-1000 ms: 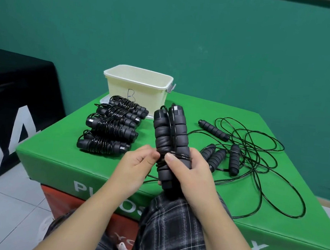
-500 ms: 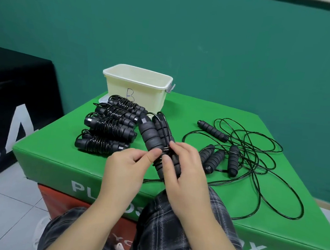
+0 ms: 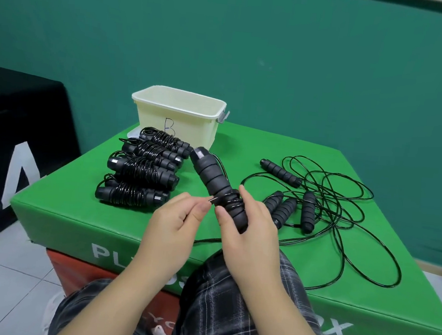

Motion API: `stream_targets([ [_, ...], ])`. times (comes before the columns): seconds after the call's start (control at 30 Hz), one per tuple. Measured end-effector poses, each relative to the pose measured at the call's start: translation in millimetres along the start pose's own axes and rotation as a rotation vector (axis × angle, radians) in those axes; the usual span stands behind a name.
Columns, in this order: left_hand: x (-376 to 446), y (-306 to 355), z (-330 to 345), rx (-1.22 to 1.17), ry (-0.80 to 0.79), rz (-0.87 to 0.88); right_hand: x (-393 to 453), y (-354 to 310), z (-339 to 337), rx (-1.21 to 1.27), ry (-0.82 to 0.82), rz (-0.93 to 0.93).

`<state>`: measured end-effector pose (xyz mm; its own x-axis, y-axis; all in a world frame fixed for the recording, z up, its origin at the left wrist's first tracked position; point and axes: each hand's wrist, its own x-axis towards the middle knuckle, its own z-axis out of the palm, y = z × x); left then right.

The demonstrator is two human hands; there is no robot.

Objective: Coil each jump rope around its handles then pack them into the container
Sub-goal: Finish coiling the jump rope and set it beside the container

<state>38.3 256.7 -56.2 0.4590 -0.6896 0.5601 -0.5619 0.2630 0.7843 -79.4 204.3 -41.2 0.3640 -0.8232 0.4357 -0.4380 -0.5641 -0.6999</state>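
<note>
Green box top (image 3: 216, 151): R hand (image 3: 249, 231) grips tilted handles (image 3: 213, 180); L hand (image 3: 175, 222) pinches cord (image 3: 213, 199).

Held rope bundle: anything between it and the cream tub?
Partly. The coiled ropes lie in a row in front of the tub, left of the held bundle. The tub's top is open, so lifting over them looks clear.

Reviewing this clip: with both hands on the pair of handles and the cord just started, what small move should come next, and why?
Probably another turn of cord: the left hand pinches the cord beside the handles, which the right hand grips. Only a few turns sit around them, and slack trails onto the green box. The four coiled ropes beside the container carry many more turns.
</note>
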Motion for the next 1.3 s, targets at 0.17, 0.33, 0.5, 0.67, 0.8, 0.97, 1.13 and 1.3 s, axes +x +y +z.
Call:
stream_targets([
  [0.17, -3, 6, 5, -0.187, -0.052, -0.153, -1, 2, -2, 0.209, 0.1, 0.064],
  [0.33, 0, -10, 10, -0.214, -0.023, -0.215, -4, 4, 2, 0.329, 0.08, 0.046],
  [0.5, 7, -12, 14, -0.307, -0.122, -0.302, -5, 0, -1, 0.477, 0.057, 0.032],
  [0.67, 7, -9, 9, -0.413, -0.196, -0.435, -4, 1, -1, 0.575, 0.076, 0.094],
  [0.8, 3, 0, 8, -0.293, -0.035, -0.427, -3, 1, 4, 0.353, 0.199, -0.015],
  [0.97, -1, 13, 3, -0.139, 0.035, -0.327, -3, 6, 10, 0.126, 0.25, -0.148],
  [1.13, -3, 10, 1, -0.075, 0.04, -0.181, -2, -1, 9, -0.042, 0.029, -0.08],
  [1.3, -2, -5, -6, 0.096, 0.008, 0.023, -1, -1, 4, -0.032, -0.053, 0.0],
])
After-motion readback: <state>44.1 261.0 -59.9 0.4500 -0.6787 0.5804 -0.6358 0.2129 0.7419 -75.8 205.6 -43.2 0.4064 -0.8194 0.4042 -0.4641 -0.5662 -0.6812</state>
